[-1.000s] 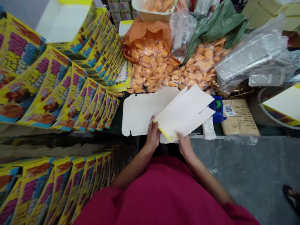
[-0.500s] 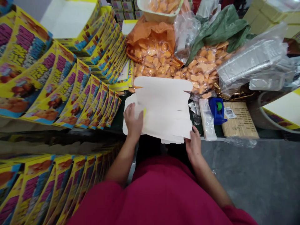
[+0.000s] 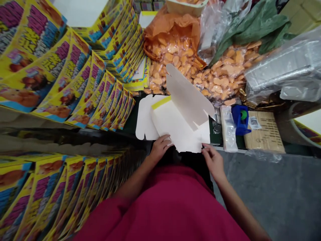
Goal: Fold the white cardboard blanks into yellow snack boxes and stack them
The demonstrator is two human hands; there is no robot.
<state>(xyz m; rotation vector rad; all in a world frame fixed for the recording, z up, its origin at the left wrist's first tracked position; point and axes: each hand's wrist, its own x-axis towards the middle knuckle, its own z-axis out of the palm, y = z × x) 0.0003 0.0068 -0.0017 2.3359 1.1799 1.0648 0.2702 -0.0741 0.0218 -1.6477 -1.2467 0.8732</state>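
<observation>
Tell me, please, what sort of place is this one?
It is probably a small packing workshop for snack food: overlapping rows of printed yellow cartons, bagged orange snack pieces, and a partly folded white carton blank all lie together at the work spot.

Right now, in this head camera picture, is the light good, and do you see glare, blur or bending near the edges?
In the head view, the light is bright and fairly even, with only soft shadows; glare shines on the plastic bag; the yellow boxes look stretched near the left edge; the white cardboard, left hand and right hand show no clear blur.
</observation>
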